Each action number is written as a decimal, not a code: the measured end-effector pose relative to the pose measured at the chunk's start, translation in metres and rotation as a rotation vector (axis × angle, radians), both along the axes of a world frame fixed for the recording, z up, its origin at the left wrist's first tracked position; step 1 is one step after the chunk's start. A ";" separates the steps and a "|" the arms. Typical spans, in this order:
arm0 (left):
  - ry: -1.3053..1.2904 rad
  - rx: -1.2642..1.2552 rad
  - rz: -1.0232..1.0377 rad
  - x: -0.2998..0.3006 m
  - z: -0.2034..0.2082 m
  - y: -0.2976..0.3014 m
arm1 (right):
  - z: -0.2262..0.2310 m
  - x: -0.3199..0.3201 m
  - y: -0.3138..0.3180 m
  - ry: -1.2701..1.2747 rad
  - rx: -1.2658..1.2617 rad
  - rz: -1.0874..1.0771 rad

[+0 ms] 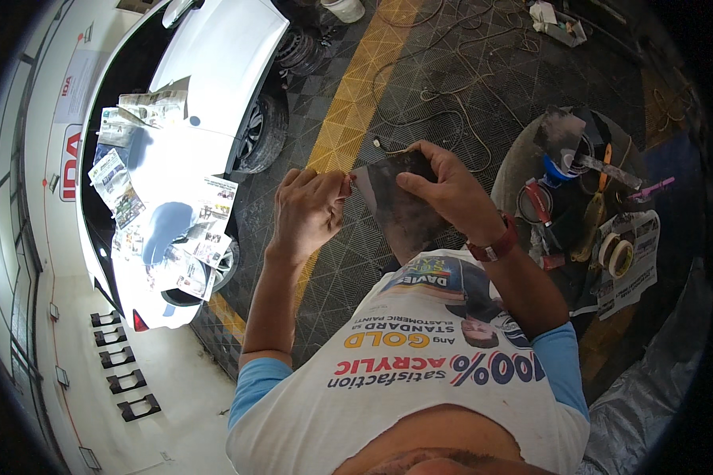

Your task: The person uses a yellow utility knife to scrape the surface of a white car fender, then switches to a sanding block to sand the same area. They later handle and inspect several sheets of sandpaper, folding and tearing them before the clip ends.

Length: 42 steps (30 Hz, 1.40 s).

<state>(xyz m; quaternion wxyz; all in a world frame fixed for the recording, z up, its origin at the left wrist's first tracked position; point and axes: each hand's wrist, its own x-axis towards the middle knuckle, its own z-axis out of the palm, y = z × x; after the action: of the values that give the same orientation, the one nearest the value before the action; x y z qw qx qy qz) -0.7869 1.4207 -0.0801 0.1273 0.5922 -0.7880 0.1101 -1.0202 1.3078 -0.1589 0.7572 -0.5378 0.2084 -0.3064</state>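
Note:
My right hand point(453, 190) grips a thin dark sheet point(408, 207) by its far right edge, thumb on top. Grey smears and a paler left edge show on the sheet. Close by its left corner, my left hand point(309, 207) is closed, fingers curled together. A small reddish bit shows at those fingertips; what they hold, if anything, is too small to make out. Both hands are raised in front of my white printed shirt point(420, 324).
At left a white car point(214, 59) has newspaper sheets point(117, 186) over it. A round table point(515, 162) at right bears a blue-rimmed can point(562, 168), a red-handled tool point(540, 202), tape rolls point(620, 259) and newspaper point(638, 277). Cords point(451, 95) lie across the tiled floor point(348, 119).

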 end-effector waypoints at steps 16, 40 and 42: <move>0.031 0.000 -0.048 -0.008 0.000 -0.010 | -0.010 -0.015 -0.004 -0.063 0.109 0.000; 0.203 0.033 -0.081 -0.011 -0.002 -0.029 | -0.008 -0.025 -0.016 -0.018 0.053 -0.004; 0.203 0.040 -0.081 -0.011 -0.001 -0.030 | -0.003 -0.025 -0.016 -0.012 0.065 -0.011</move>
<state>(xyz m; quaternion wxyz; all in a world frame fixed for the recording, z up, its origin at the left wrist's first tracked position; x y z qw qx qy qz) -0.7975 1.3911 -0.0814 0.1988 0.5702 -0.7966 0.0285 -1.0455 1.2914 -0.1622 0.7739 -0.5097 0.2167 -0.3070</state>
